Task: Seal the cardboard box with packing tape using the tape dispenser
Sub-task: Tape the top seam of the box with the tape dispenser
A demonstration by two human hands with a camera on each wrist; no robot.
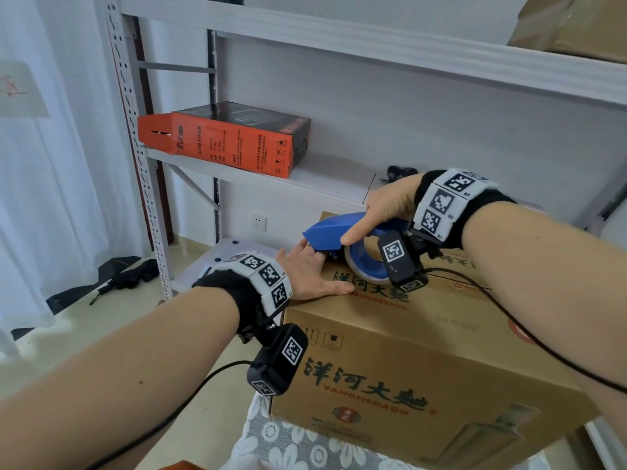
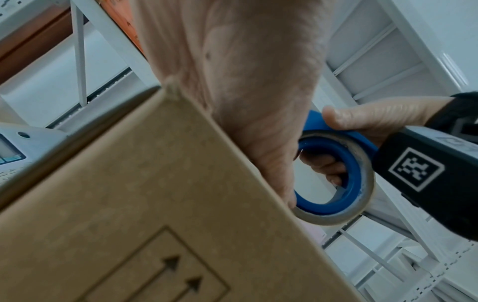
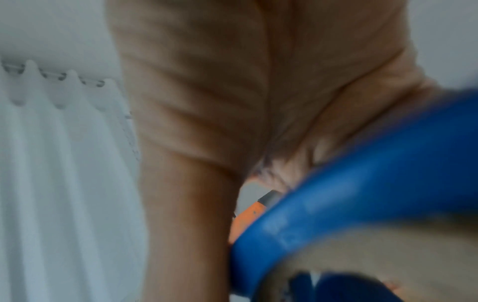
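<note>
A brown cardboard box (image 1: 424, 361) with green lettering stands in front of me on a lace cloth. My right hand (image 1: 383, 212) grips the blue tape dispenser (image 1: 334, 232), thumb along its side, and holds it against the box's top near the far left corner. The tape roll (image 1: 368, 266) sits in the dispenser. My left hand (image 1: 308, 273) lies flat on the box top at its left edge, fingers straight, fingertips under the dispenser's nose. In the left wrist view the box side (image 2: 155, 214), dispenser (image 2: 336, 179) and right hand (image 2: 369, 120) show. The right wrist view shows blurred blue dispenser (image 3: 362, 194).
A white metal shelf rack (image 1: 305, 184) stands behind the box, holding an orange and black carton (image 1: 230, 140). Brown packages (image 1: 570, 25) lie on the top shelf. A scale (image 2: 15, 147) sits to the left below. White curtain (image 1: 51, 164) hangs at left.
</note>
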